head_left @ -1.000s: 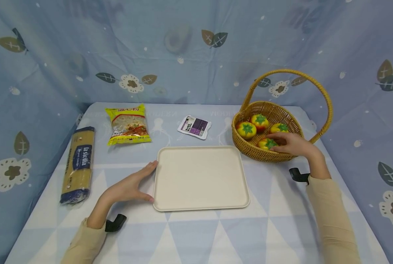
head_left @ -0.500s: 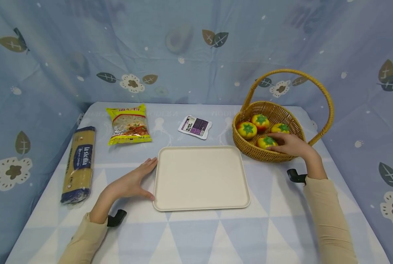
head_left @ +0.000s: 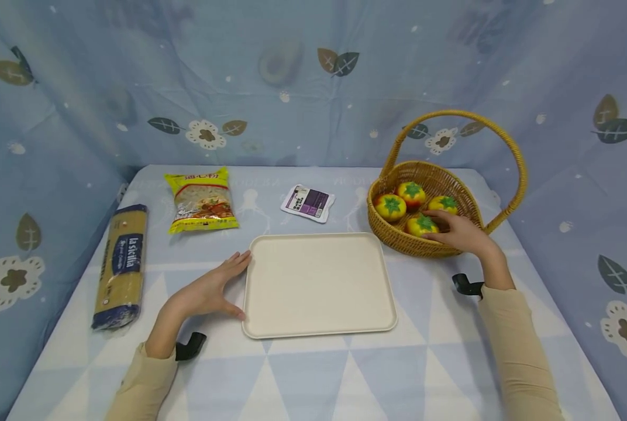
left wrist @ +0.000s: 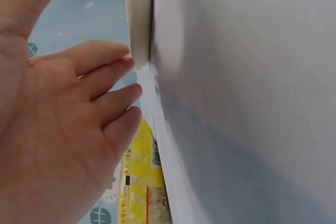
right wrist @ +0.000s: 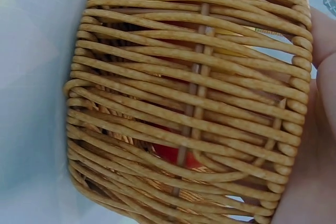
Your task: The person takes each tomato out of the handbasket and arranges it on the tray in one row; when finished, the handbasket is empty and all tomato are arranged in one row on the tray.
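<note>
My left hand (head_left: 203,298) is at the left edge of a cream rectangular tray (head_left: 319,286), thumb and fingers spread. In the left wrist view the palm faces the tray's edge (left wrist: 139,24), with fingertips right at it. At the right, my right hand (head_left: 463,234) reaches over the near rim of a wicker basket (head_left: 413,244) and grips the nearest tomato (head_left: 417,225), yellow-red with a green star-shaped top. Several tomatoes lie in the basket. The right wrist view shows mostly woven basket wall (right wrist: 194,93), hiding the fingertips; part of the hand (right wrist: 310,156) shows beyond the rim.
A yellow noodle bag (head_left: 203,202) and a small white-and-purple packet (head_left: 308,203) lie behind the tray. A long pasta pack (head_left: 121,266) lies at the far left. The basket's tall handle (head_left: 521,169) arches over the right side. A patterned curtain (head_left: 287,117) surrounds the table.
The right hand and the gripped tomato have shifted slightly up and away from the near rim. The left hand has stayed at the tray's edge. The head view has shifted a little.
</note>
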`<state>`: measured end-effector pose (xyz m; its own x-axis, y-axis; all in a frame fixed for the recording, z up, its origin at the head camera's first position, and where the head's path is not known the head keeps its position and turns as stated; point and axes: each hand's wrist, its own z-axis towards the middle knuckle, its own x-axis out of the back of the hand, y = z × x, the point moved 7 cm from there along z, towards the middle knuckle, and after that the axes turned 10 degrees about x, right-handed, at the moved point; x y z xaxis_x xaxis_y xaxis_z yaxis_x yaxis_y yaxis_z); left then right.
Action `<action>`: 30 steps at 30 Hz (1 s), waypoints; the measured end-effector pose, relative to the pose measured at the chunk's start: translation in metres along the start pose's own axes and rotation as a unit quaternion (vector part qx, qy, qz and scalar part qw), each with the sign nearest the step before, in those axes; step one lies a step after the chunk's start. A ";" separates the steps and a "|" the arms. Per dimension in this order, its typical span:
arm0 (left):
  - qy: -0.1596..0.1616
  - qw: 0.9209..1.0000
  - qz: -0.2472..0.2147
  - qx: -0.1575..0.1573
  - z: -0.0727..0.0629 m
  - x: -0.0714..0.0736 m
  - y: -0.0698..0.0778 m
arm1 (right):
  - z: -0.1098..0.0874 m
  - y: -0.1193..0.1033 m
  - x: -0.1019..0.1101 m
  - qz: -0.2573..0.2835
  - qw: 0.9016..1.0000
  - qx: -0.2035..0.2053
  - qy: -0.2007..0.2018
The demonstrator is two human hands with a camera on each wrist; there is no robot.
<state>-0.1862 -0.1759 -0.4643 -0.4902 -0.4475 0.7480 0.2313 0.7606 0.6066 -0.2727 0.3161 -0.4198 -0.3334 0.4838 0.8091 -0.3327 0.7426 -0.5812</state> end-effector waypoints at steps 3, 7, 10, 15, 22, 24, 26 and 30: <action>0.007 1.000 -0.011 0.001 -0.002 -0.001 -0.004 | 0.001 0.000 0.000 -0.001 1.000 -0.003 0.004; 0.016 1.000 -0.023 -0.001 -0.002 -0.003 -0.008 | 0.002 0.001 -0.001 -0.002 1.000 -0.004 0.005; 0.020 0.999 -0.033 0.001 -0.001 -0.004 -0.009 | 0.001 0.002 -0.002 0.001 1.000 -0.005 0.006; 0.024 0.998 -0.050 0.004 -0.001 -0.004 -0.011 | 0.000 0.003 -0.001 -0.010 1.000 -0.007 0.016; 0.030 0.997 -0.065 0.003 -0.002 -0.005 -0.013 | -0.003 0.001 0.002 -0.015 0.998 0.005 0.056; 0.029 0.997 -0.069 0.003 -0.003 -0.005 -0.012 | -0.005 0.000 0.004 -0.019 0.997 0.006 0.074; 0.028 0.997 -0.073 0.003 -0.003 -0.005 -0.012 | -0.008 -0.001 0.007 -0.023 0.995 0.005 0.097; 0.029 0.997 -0.075 0.000 -0.004 -0.004 -0.011 | -0.012 -0.011 0.014 -0.033 0.988 0.022 0.150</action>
<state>-0.1831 -0.1845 -0.4727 -0.4701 -0.5823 0.6633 0.1591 0.6833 0.7126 -0.2630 0.3206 -0.4014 -0.0352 0.5547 0.8313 -0.3860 0.7597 -0.5233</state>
